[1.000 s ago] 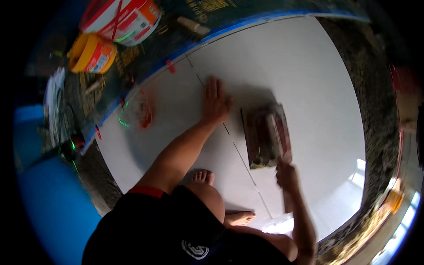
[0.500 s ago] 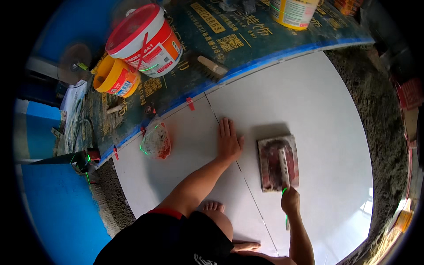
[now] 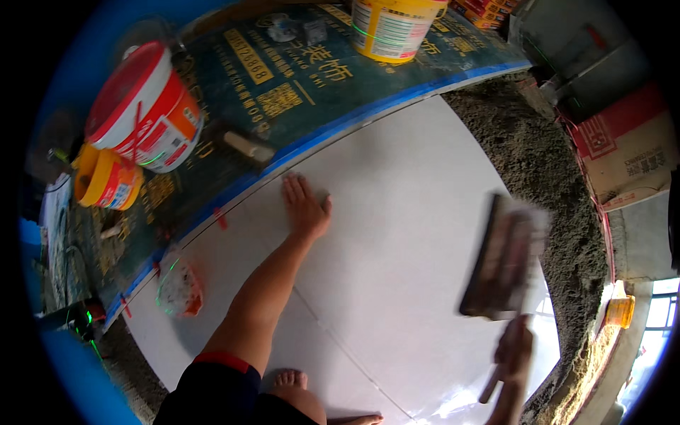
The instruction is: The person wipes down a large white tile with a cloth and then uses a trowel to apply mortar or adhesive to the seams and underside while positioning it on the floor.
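My left hand (image 3: 307, 211) lies flat on a large pale floor tile (image 3: 404, 227), fingers spread, near the blue-edged covering and close to the tile seam. Blurred by motion, my right hand (image 3: 515, 346) grips the handle of a flat tile beater (image 3: 499, 262) with a broad rectangular head. The beater is tilted and raised over the right part of the tile. Beside my left forearm sits a clear plastic bag (image 3: 180, 287) with red bits in it. A small red clip (image 3: 221, 218) stands at the tile's far edge.
Rough mortar (image 3: 496, 134) borders the tile on the right. On the dark green floor covering (image 3: 234, 92) stand a red and white bucket (image 3: 152, 106), a small yellow bucket (image 3: 110, 177) and another yellow bucket (image 3: 393, 32). A brush (image 3: 248, 146) lies there. A cardboard box (image 3: 627, 149) stands right.
My right hand has lifted the beater off the tile and swung it to the right, tilting it. The view has shifted right; my left hand still rests flat on the tile.
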`<state>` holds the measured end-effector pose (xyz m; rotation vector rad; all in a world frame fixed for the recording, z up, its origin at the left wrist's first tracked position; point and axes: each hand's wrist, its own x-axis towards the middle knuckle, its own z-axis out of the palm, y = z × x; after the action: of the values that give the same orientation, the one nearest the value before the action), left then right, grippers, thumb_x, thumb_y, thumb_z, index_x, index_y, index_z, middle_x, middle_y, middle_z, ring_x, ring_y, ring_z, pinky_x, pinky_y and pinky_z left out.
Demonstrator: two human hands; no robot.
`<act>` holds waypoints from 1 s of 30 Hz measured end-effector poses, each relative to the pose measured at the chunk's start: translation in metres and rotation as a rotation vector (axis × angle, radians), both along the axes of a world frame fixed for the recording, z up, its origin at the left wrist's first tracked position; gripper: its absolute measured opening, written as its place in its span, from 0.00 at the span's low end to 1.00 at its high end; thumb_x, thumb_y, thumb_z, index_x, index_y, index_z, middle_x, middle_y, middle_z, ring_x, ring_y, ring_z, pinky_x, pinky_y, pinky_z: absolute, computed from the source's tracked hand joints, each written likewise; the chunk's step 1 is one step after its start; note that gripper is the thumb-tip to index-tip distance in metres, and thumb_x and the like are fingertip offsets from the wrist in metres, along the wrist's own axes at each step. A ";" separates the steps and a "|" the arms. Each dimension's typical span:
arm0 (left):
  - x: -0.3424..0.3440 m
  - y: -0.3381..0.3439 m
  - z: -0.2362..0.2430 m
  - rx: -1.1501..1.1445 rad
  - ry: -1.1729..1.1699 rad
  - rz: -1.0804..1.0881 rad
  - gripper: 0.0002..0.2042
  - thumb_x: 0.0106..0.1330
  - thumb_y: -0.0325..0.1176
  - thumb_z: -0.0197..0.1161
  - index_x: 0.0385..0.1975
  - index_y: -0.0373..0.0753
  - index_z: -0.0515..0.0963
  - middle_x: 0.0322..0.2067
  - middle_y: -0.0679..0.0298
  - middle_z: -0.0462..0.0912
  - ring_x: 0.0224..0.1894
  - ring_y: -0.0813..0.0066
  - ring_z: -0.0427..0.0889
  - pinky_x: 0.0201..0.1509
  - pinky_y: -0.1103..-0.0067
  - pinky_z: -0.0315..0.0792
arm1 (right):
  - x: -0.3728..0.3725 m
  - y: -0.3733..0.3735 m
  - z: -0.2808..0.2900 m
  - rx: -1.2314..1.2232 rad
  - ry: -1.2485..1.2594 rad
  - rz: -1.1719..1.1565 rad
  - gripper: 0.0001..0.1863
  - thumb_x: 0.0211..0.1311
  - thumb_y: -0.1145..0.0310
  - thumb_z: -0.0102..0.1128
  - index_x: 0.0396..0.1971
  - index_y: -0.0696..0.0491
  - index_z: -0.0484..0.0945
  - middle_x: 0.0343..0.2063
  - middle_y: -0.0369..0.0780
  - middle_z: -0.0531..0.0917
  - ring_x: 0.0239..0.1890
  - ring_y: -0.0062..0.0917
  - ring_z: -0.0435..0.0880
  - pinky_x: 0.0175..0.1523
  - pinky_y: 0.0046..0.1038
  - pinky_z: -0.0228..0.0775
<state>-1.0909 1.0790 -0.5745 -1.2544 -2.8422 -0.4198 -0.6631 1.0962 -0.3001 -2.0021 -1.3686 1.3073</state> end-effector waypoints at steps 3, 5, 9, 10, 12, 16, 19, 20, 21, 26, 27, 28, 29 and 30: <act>-0.008 0.012 -0.008 0.023 0.003 0.036 0.40 0.64 0.51 0.52 0.64 0.22 0.50 0.67 0.37 0.46 0.71 0.44 0.40 0.73 0.59 0.37 | 0.005 0.034 0.038 0.457 0.276 -0.380 0.23 0.71 0.43 0.33 0.28 0.46 0.66 0.09 0.26 0.60 0.04 0.07 0.52 0.06 0.14 0.44; -0.012 0.017 -0.001 0.049 0.021 0.050 0.39 0.64 0.51 0.52 0.64 0.22 0.52 0.67 0.37 0.46 0.71 0.44 0.42 0.72 0.58 0.41 | 0.027 0.047 0.017 0.747 -0.112 -0.159 0.25 0.70 0.42 0.37 0.38 0.52 0.68 0.15 0.32 0.66 0.11 0.15 0.64 0.13 0.18 0.57; 0.003 0.045 0.016 0.133 -0.026 0.017 0.38 0.62 0.47 0.56 0.62 0.21 0.54 0.66 0.38 0.49 0.71 0.44 0.43 0.72 0.57 0.42 | 0.018 0.055 -0.169 0.319 -0.344 -0.057 0.24 0.69 0.44 0.40 0.29 0.53 0.67 0.14 0.34 0.68 0.13 0.22 0.67 0.15 0.26 0.60; 0.005 0.040 0.012 0.127 -0.045 0.022 0.38 0.62 0.47 0.57 0.62 0.21 0.53 0.66 0.38 0.49 0.70 0.44 0.44 0.72 0.57 0.42 | -0.021 0.062 -0.185 0.003 -0.330 -0.035 0.26 0.68 0.42 0.41 0.22 0.50 0.66 0.11 0.33 0.67 0.10 0.22 0.64 0.13 0.27 0.57; -0.006 0.038 0.009 0.147 -0.058 0.032 0.39 0.61 0.46 0.58 0.63 0.22 0.53 0.65 0.38 0.49 0.70 0.43 0.44 0.72 0.57 0.43 | -0.047 0.118 -0.172 -0.298 -0.065 -0.078 0.30 0.63 0.35 0.43 0.19 0.49 0.68 0.07 0.33 0.63 0.05 0.24 0.61 0.12 0.29 0.56; -0.027 0.020 0.010 0.178 0.028 0.035 0.40 0.59 0.44 0.59 0.64 0.24 0.51 0.65 0.38 0.48 0.69 0.41 0.45 0.71 0.55 0.43 | -0.101 0.207 -0.025 -0.244 -0.162 0.166 0.28 0.68 0.40 0.40 0.20 0.49 0.68 0.12 0.30 0.65 0.11 0.17 0.62 0.15 0.25 0.58; -0.019 0.028 0.016 0.161 0.021 0.043 0.40 0.59 0.45 0.59 0.65 0.25 0.51 0.66 0.40 0.48 0.69 0.42 0.46 0.70 0.55 0.45 | -0.072 0.213 0.048 0.238 0.073 0.050 0.27 0.68 0.39 0.37 0.19 0.46 0.65 0.10 0.28 0.61 0.09 0.12 0.60 0.11 0.19 0.53; -0.017 0.031 0.017 0.142 0.003 0.051 0.40 0.59 0.45 0.58 0.65 0.25 0.51 0.66 0.41 0.49 0.69 0.42 0.47 0.70 0.55 0.45 | -0.072 0.208 0.043 0.360 0.063 -0.038 0.27 0.68 0.38 0.37 0.20 0.46 0.65 0.10 0.28 0.62 0.09 0.12 0.61 0.11 0.19 0.53; -0.016 0.031 0.016 0.129 -0.002 0.063 0.40 0.59 0.45 0.58 0.65 0.26 0.51 0.66 0.41 0.49 0.69 0.42 0.48 0.70 0.55 0.46 | -0.075 0.203 0.030 0.479 0.056 -0.123 0.27 0.68 0.38 0.38 0.21 0.47 0.66 0.11 0.28 0.62 0.10 0.12 0.62 0.11 0.19 0.54; -0.002 0.054 0.015 0.207 -0.014 0.055 0.41 0.59 0.46 0.59 0.65 0.26 0.50 0.66 0.42 0.50 0.68 0.43 0.49 0.70 0.55 0.45 | -0.038 0.178 -0.202 -0.060 -0.269 -0.084 0.31 0.69 0.39 0.35 0.24 0.51 0.72 0.09 0.32 0.64 0.12 0.20 0.66 0.15 0.26 0.58; 0.012 0.059 0.010 0.223 -0.056 0.036 0.40 0.58 0.45 0.59 0.65 0.26 0.50 0.65 0.41 0.51 0.67 0.42 0.49 0.70 0.55 0.46 | -0.047 0.195 -0.220 0.023 -0.466 -0.005 0.34 0.64 0.34 0.38 0.12 0.49 0.66 0.05 0.32 0.61 0.05 0.25 0.61 0.12 0.29 0.57; -0.018 0.032 0.006 0.176 -0.002 0.057 0.40 0.58 0.44 0.60 0.65 0.27 0.51 0.65 0.41 0.52 0.67 0.42 0.50 0.70 0.54 0.46 | -0.116 0.200 -0.190 -0.252 -0.189 0.007 0.34 0.65 0.35 0.38 0.14 0.51 0.71 0.07 0.36 0.67 0.09 0.24 0.68 0.15 0.27 0.60; -0.008 0.044 0.009 0.211 -0.037 0.050 0.39 0.58 0.43 0.60 0.64 0.27 0.51 0.64 0.41 0.52 0.66 0.41 0.51 0.69 0.54 0.46 | -0.101 0.247 -0.166 -0.301 -0.266 0.027 0.35 0.63 0.33 0.41 0.16 0.52 0.71 0.09 0.36 0.69 0.10 0.24 0.69 0.15 0.27 0.62; -0.004 0.041 0.007 0.205 -0.049 0.046 0.39 0.58 0.43 0.60 0.64 0.27 0.51 0.64 0.41 0.53 0.66 0.41 0.51 0.69 0.53 0.46 | -0.092 0.276 -0.132 -0.153 -0.066 0.221 0.35 0.62 0.33 0.44 0.18 0.55 0.72 0.13 0.37 0.71 0.10 0.24 0.68 0.17 0.28 0.64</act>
<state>-1.0945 1.1198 -0.5679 -1.1538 -2.7734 -0.7285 -0.7547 1.3719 -0.4324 -2.0558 -1.6024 1.4947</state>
